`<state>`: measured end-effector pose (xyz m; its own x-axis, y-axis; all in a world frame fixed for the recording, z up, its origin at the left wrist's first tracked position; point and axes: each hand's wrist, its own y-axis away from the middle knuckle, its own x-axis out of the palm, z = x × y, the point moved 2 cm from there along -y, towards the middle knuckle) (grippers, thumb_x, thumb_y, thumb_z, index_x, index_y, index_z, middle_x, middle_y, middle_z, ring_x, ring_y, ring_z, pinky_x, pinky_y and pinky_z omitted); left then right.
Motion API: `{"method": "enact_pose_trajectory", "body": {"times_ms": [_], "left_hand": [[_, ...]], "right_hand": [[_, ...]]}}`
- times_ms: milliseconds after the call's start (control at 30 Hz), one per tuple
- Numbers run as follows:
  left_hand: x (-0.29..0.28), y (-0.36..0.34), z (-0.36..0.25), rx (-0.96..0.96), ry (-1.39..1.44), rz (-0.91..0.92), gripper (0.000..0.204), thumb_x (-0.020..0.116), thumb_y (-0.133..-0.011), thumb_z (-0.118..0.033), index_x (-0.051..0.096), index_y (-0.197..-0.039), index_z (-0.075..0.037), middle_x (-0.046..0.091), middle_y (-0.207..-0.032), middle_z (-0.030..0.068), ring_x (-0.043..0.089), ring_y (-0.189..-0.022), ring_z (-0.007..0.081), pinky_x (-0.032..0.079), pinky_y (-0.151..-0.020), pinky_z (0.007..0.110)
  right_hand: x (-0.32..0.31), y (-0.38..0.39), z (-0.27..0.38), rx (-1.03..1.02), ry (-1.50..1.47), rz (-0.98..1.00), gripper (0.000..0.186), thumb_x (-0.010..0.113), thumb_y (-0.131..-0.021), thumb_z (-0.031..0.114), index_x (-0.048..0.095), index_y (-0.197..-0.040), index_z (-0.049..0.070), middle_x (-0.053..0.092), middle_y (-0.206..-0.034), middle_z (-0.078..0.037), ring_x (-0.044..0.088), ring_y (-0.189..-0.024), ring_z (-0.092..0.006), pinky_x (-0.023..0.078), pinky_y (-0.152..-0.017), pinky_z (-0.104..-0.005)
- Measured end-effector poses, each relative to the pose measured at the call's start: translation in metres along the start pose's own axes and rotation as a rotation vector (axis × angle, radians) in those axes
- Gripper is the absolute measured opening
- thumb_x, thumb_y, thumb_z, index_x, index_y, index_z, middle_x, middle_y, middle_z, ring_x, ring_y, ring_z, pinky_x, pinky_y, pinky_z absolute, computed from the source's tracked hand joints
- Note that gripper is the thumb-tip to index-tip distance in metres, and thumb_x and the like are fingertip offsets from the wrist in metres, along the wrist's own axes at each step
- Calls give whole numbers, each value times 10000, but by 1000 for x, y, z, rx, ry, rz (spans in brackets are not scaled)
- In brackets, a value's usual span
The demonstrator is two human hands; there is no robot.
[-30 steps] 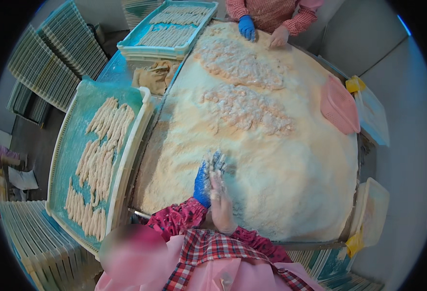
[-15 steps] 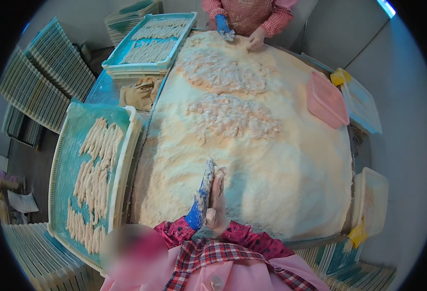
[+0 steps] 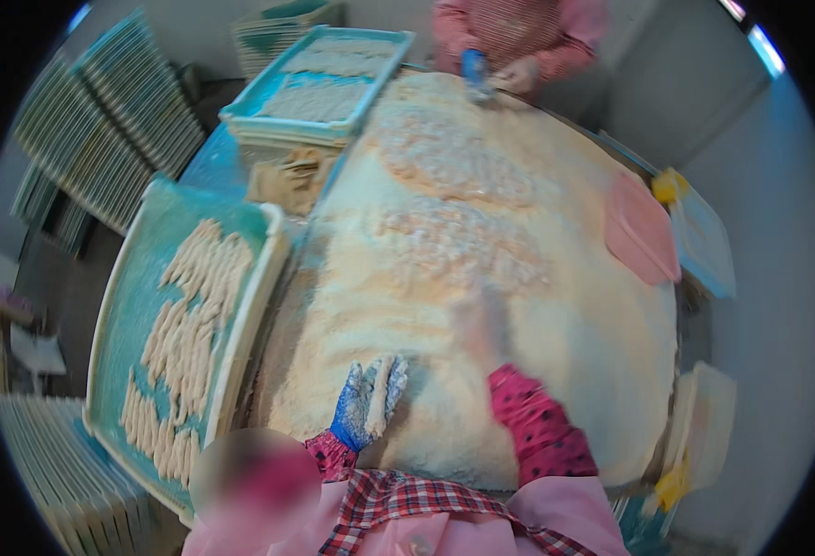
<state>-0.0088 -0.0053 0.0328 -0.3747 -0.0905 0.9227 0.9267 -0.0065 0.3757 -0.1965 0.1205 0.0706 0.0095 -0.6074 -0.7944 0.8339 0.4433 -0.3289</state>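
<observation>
One pale strip [image 3: 379, 397] lies along the outspread left hand [image 3: 355, 410]; the right hand [image 3: 483, 326] blurs, its grip unclear.

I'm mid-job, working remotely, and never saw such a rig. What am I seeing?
There is no machine: just a person's two hands, seen from a wide fisheye camera on their head, looking down. The blue-gloved left hand lies open with a floured strip along it. The right hand, blurred, is stretched toward the nearer floury pile. That and a farther pile lie on pale powder, with a pink basket at right. A tray of strips stands at left.
</observation>
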Motion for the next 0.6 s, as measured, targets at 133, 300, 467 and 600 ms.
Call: {"method": "enact_pose_trajectory", "body": {"times_ms": [133,300,467,600], "left_hand": [[41,33,-50,10,43,20,603,475,-894,-423,372,-1300,10,369,-1367,163,402,-1226,278,344,-1024,357],[96,87,-246,565,-502,316,669,448,-877,-509,373,-1310,-5,467,-1286,137,434,-1190,247,343,-1009,359],[75,168,-374,876,-1131,-414,541,344,-932,-468,457,-1258,-51,524,-1185,93,472,-1123,202,356,-978,308],[43,153,-426,452,-1558,-650,500,318,-954,-419,516,-1209,-37,577,-1125,108,547,-991,215,406,-905,294]], "right_hand": [[2,-65,-119,-176,155,-4,187,544,-811,168,593,-943,44,600,-878,-181,561,-855,-337,450,-757,-421],[-5,-90,-129,-19,25,129,185,581,-717,73,577,-899,41,605,-784,-118,591,-749,-263,470,-680,-363],[4,-80,-124,32,-74,237,191,590,-683,26,562,-872,33,562,-724,-77,545,-659,-194,455,-641,-306],[-6,-87,-130,18,25,258,205,581,-677,-7,547,-877,27,526,-708,-50,512,-628,-156,444,-622,-273]]}}
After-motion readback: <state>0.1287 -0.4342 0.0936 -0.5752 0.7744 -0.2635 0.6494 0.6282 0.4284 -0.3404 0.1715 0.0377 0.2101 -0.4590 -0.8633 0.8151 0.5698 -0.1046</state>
